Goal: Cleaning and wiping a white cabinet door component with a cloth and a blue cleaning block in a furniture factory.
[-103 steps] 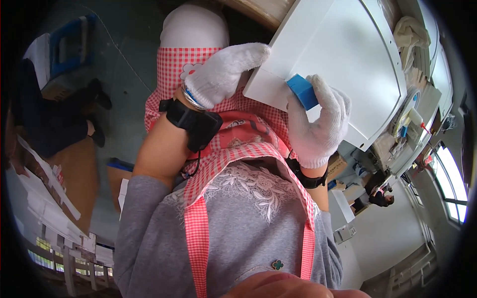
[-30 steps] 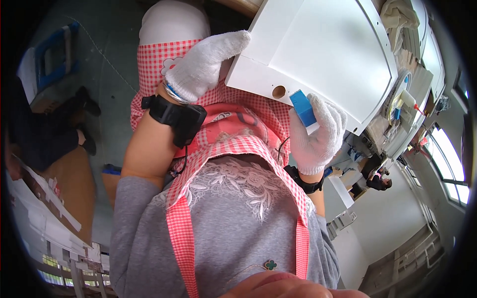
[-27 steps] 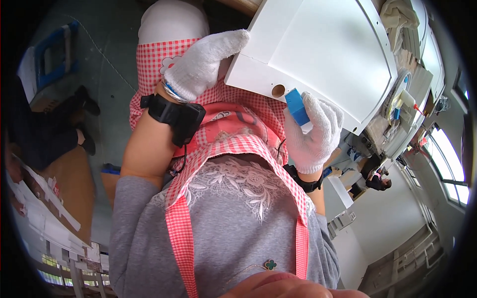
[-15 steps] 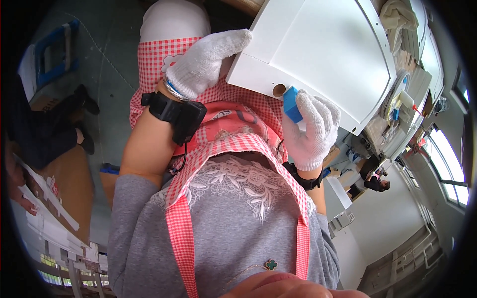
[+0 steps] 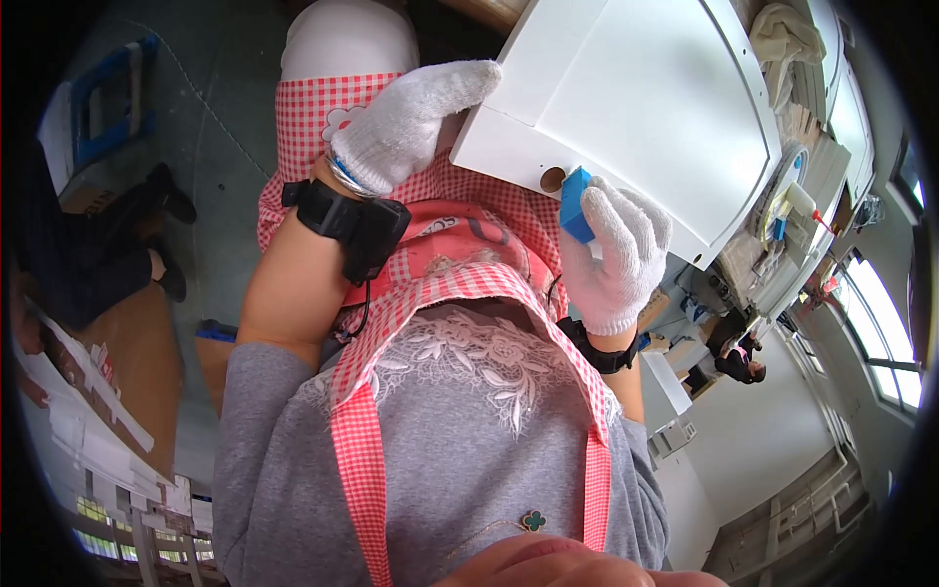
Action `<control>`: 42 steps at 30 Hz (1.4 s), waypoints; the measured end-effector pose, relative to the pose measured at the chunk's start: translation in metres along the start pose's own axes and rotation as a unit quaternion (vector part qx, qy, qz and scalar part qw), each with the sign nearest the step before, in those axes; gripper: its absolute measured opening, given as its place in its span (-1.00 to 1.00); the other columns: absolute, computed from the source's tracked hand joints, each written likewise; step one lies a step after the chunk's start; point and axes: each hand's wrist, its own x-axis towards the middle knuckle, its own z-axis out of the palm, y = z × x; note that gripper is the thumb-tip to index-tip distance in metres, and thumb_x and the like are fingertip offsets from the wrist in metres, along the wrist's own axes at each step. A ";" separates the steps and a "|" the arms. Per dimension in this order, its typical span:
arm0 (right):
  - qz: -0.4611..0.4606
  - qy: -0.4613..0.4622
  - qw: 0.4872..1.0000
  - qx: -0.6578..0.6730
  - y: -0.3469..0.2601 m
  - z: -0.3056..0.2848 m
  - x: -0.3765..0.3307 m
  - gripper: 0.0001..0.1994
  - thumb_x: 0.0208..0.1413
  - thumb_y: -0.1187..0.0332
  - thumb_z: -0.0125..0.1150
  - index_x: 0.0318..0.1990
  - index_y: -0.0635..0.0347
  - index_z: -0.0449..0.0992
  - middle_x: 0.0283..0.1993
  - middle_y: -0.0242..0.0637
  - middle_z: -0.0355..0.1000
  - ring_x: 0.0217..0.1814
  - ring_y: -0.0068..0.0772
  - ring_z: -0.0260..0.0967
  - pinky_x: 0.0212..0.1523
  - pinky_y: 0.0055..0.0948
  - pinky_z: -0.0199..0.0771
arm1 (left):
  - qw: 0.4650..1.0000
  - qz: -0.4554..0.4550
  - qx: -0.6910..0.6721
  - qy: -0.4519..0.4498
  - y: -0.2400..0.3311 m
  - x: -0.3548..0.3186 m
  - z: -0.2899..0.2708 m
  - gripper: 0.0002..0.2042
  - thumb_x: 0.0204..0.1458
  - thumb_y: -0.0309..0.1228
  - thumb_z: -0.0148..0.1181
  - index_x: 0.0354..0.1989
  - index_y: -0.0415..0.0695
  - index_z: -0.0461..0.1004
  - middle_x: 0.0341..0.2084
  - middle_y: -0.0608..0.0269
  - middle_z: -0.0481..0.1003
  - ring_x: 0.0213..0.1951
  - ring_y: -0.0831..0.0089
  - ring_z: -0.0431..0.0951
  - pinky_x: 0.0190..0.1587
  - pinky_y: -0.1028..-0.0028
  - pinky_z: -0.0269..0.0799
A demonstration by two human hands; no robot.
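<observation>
A white panel [image 5: 646, 108] with a curved far edge and a round hole near its close edge lies tilted in front of me. My left hand [image 5: 416, 122], in a white knit glove, is at the panel's left edge, its thumb along the rim and its other fingers hidden behind or under it. In my right hand [image 5: 621, 254], also gloved, a small blue block [image 5: 575, 207] is pinched between thumb and fingers. The block touches or nearly touches the panel's close edge, just right of the hole.
White panels and a pale cloth [image 5: 785, 37] are at the upper right. A bottle with a red tip [image 5: 802, 203] lies on the cluttered bench there. Another person [image 5: 734, 347] is farther back at right; someone in dark clothes [image 5: 78, 254] is beside a cardboard sheet [image 5: 142, 377] at left.
The panel, my left hand and the block have shifted very slightly to the right in the picture. Both grips look the same.
</observation>
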 end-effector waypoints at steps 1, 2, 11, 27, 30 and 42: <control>-0.001 0.000 1.000 0.001 0.000 -0.002 -0.001 -0.45 -0.34 0.56 0.54 -0.04 0.02 0.62 0.00 -0.37 0.60 -0.02 -0.19 0.50 0.02 -0.23 0.46 | 1.000 0.007 0.027 0.005 0.001 0.000 0.001 -0.66 0.38 -0.36 0.05 0.22 -0.26 0.50 0.09 0.16 0.58 0.12 0.42 0.57 0.21 0.46 0.46; -0.001 -0.010 1.000 0.005 0.000 -0.006 -0.002 -0.45 -0.29 0.58 0.54 -0.02 0.03 0.60 0.01 -0.32 0.61 -0.01 -0.16 0.52 0.03 -0.23 0.47 | 1.000 0.007 0.027 0.006 0.001 0.000 0.001 -0.66 0.38 -0.36 0.05 0.22 -0.26 0.50 0.09 0.16 0.58 0.12 0.42 0.57 0.21 0.46 0.46; -0.019 -0.002 1.000 0.013 -0.001 -0.004 -0.002 -0.45 -0.38 0.57 0.51 -0.07 0.03 0.63 -0.01 -0.32 0.61 -0.06 -0.18 0.52 0.01 -0.24 0.45 | 1.000 0.008 -0.019 -0.005 0.006 0.000 0.008 -0.66 0.37 -0.32 0.10 0.18 -0.27 0.52 0.03 0.18 0.61 0.07 0.45 0.59 0.16 0.45 0.50; 0.014 0.060 0.998 0.005 0.004 0.013 -0.013 -0.49 -0.25 0.58 0.56 -0.03 0.04 0.62 -0.01 -0.28 0.63 -0.05 -0.16 0.55 -0.01 -0.27 0.49 | 1.000 0.000 -0.008 0.015 0.001 0.001 0.004 -0.66 0.38 -0.28 0.10 0.16 -0.27 0.53 0.02 0.17 0.61 0.04 0.44 0.61 0.14 0.44 0.51; 0.026 0.069 0.997 0.037 0.007 0.013 -0.015 -0.49 -0.25 0.59 0.55 -0.03 0.03 0.61 -0.03 -0.29 0.63 -0.06 -0.16 0.55 -0.02 -0.27 0.49 | 1.000 -0.010 0.010 0.013 0.004 0.000 0.006 -0.63 0.40 -0.23 0.04 0.18 -0.26 0.49 0.06 0.16 0.59 0.07 0.41 0.58 0.18 0.40 0.48; 0.040 0.065 0.993 0.089 0.010 -0.007 -0.003 -0.45 -0.29 0.58 0.53 -0.01 0.09 0.58 0.01 -0.26 0.62 -0.04 -0.17 0.54 -0.01 -0.25 0.46 | 0.997 -0.037 -0.060 -0.035 0.016 -0.005 0.014 -0.58 0.39 -0.22 0.05 0.22 -0.31 0.44 0.11 0.08 0.55 0.12 0.28 0.55 0.25 0.25 0.43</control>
